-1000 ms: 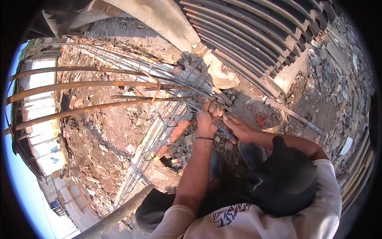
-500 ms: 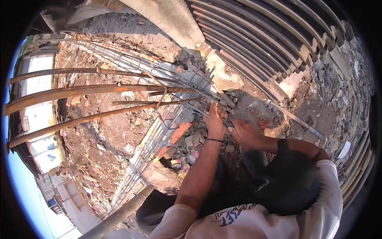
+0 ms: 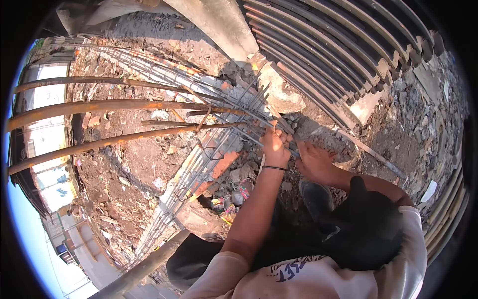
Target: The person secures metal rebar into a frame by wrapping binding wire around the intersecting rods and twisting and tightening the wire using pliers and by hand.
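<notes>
My left hand (image 3: 275, 145), with a dark band at the wrist, is closed around thin grey steel rods at the end of the reinforcing bar cage (image 3: 249, 107). Just right of it, my right hand (image 3: 315, 162) is bent over the same spot, its fingers curled. What the right fingers hold is hidden behind the hand. Several loose rod ends cross beside my left fingers. Thick rusty reinforcing bars (image 3: 124, 105) reach in from the left and meet the cage above my left hand. Below my hands a dark boot (image 3: 317, 197) stands on the rubble.
Corrugated sheets (image 3: 328, 45) are stacked at upper right, beside a pale slab (image 3: 219, 27). A narrow bar (image 3: 371, 149) lies on the dirt to the right. Long thin cages (image 3: 169, 207) run off leftward over broken ground. A pole (image 3: 144, 266) crosses the lower left.
Both hands sit slightly lower and further right in the view, still close together at the rod ends. The right hand shows more of its back. The rusty bars appear slightly higher.
</notes>
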Demonstrator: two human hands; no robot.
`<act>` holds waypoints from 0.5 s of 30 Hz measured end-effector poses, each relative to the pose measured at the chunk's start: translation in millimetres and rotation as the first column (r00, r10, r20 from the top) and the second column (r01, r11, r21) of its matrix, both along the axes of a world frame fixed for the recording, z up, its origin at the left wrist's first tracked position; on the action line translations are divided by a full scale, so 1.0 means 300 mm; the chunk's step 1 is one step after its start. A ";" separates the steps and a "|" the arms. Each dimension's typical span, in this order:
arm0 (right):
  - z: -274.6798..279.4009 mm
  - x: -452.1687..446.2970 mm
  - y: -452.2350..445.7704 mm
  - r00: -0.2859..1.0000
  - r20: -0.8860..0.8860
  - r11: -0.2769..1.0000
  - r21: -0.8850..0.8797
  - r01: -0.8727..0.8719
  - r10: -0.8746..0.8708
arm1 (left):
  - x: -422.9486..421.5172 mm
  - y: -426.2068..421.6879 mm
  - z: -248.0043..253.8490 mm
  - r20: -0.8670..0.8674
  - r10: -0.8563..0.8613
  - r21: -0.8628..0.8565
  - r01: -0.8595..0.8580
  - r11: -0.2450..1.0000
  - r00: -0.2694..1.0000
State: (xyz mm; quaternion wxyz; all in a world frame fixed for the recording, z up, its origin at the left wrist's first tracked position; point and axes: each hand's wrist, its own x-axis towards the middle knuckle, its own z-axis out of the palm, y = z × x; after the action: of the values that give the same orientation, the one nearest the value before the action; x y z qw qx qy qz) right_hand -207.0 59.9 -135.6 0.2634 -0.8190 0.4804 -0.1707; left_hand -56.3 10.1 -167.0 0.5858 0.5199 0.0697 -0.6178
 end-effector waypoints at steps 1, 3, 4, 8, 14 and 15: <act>-0.028 0.004 -0.019 0.999 -0.036 0.994 0.107 -0.008 0.012 | 0.002 0.006 -0.014 0.000 0.004 -0.020 -0.004 1.000 1.000; -0.088 0.021 -0.044 0.997 -0.067 0.978 0.206 -0.016 0.030 | 0.008 0.015 -0.033 0.004 0.011 -0.046 -0.011 0.999 1.000; -0.120 0.028 -0.054 1.000 0.022 0.940 0.343 -0.002 -0.006 | 0.009 0.029 -0.035 0.009 0.012 -0.093 -0.011 0.996 1.000; -0.210 0.021 -0.070 0.807 0.301 -0.089 0.913 -0.397 -0.508 | 0.022 0.037 0.053 -0.088 -0.034 -0.096 0.025 0.995 0.996; 0.030 -0.010 -0.120 0.901 0.392 0.510 0.822 -0.254 -0.183 | 0.049 0.035 -0.002 -0.190 -0.147 -0.209 0.106 0.972 0.971; 0.032 -0.005 -0.100 0.904 0.386 0.505 0.826 -0.250 -0.184 | 0.026 0.023 0.017 -0.126 -0.097 -0.173 0.075 0.982 0.987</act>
State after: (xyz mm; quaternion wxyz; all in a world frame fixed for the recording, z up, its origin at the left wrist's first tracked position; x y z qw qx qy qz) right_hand -208.4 29.9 -125.9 0.7364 -0.5289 0.4145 -0.0784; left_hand -48.4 17.2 -162.0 0.5942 0.4288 0.0340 -0.6797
